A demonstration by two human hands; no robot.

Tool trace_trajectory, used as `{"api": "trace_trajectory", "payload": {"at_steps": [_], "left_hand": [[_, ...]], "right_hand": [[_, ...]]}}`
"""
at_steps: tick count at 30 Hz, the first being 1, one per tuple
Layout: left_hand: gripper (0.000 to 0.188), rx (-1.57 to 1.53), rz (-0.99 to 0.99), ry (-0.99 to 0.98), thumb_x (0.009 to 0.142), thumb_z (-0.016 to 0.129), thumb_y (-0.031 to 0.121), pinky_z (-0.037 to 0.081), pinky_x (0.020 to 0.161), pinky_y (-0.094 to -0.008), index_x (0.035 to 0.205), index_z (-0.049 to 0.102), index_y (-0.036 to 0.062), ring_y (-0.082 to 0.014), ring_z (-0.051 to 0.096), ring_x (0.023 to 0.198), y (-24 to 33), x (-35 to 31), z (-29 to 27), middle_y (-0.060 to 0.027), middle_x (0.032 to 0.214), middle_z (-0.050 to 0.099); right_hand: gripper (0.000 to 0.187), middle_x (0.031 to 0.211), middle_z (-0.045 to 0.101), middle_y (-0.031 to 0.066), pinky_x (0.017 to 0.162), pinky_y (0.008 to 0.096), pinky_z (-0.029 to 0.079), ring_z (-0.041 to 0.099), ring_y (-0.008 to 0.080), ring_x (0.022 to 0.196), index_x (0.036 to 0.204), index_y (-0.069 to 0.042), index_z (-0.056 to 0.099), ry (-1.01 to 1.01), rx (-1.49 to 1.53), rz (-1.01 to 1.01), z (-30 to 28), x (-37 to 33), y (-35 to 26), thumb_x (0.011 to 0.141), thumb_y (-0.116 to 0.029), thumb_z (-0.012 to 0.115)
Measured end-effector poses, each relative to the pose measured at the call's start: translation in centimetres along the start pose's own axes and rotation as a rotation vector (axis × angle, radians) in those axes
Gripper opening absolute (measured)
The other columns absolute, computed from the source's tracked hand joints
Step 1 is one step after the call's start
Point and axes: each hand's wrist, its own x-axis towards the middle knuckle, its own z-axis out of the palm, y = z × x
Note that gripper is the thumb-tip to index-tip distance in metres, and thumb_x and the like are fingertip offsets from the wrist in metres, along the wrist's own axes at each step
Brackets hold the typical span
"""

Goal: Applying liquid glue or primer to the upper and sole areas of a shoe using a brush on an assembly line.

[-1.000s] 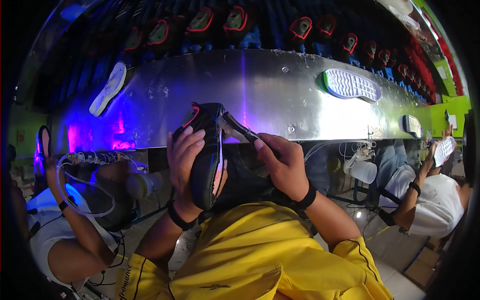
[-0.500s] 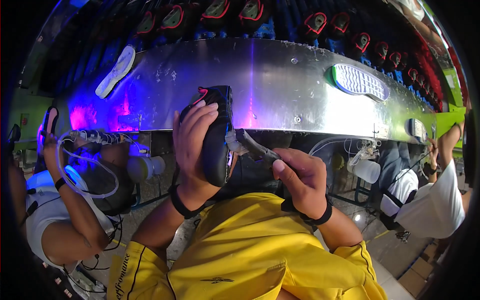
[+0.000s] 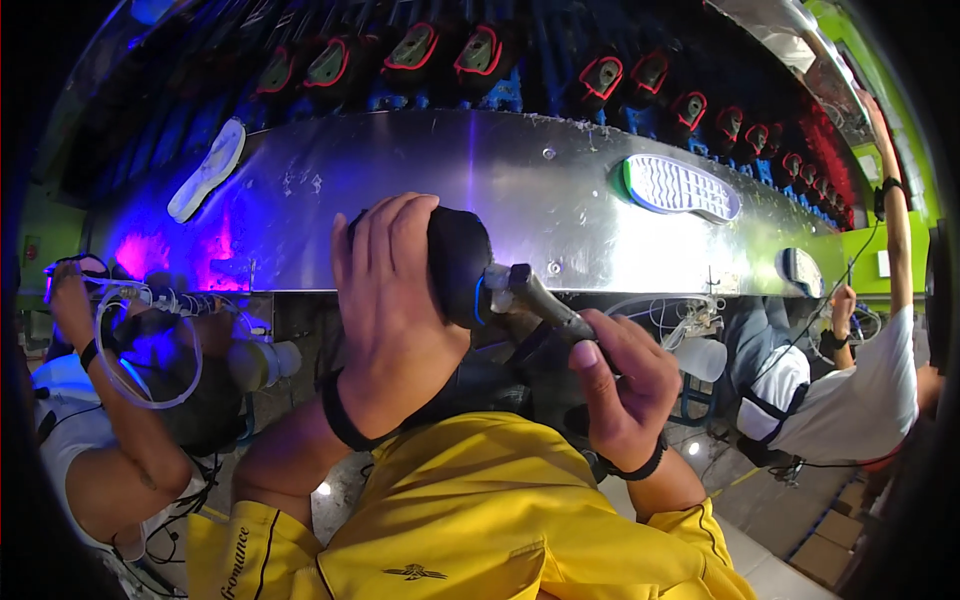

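Note:
My left hand (image 3: pixel 395 285) is wrapped around a black shoe upper (image 3: pixel 462 262), covering much of it with spread fingers across its top. The rounded end of the upper points to the right, and a thin blue line shows along its lower edge. My right hand (image 3: pixel 630 385) grips a brush (image 3: pixel 552 305) by its dark handle, thumb and fingers closed. The brush's pale, whitish tip is against the edge of the upper, or very close to it. Both hands are in front of the metal ledge, above my lap.
On the metal ledge (image 3: pixel 400 150) lie a pale sole (image 3: pixel 208 172), a white sole with a green end (image 3: pixel 683 187) and another sole (image 3: pixel 801 271). Beyond it stand several black uppers with red trim (image 3: pixel 480 50). People sit on both sides; hoses and plastic containers (image 3: pixel 700 357) hang below the ledge.
The upper has turned from upright to end-on, with my left hand now over its top. The brush has shifted slightly right, following the edge. The person on the right has raised an arm.

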Motion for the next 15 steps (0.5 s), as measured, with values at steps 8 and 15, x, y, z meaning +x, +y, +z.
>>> {"api": "trace_trajectory", "payload": {"at_steps": [8,15], "left_hand": [[0.078,-0.004,-0.008,-0.146,0.068,0.086,0.004,0.044,0.114,-0.0548,0.139,0.055,0.0051,-0.0438,0.060,0.126,-1.0,3.3,-0.8,-0.0187,0.131,0.063],[0.073,-0.062,-0.066,-0.246,0.070,0.090,0.008,0.053,0.103,-0.0493,0.135,0.057,0.0032,-0.0441,0.065,0.119,-2.9,6.1,-1.7,-0.0204,0.124,0.067]], "right_hand": [[0.026,0.080,0.067,0.0127,0.057,0.0318,0.048,0.062,0.0215,0.059,0.116,0.003,0.078,-0.041,-0.213,-0.155,-1.9,4.6,-0.8,0.090,-0.002,0.075],[0.026,0.077,0.066,0.0135,0.058,0.0318,0.046,0.060,0.0216,0.061,0.116,0.003,0.078,-0.057,-0.021,-0.215,0.3,8.7,3.1,0.092,-0.006,0.075]]}}
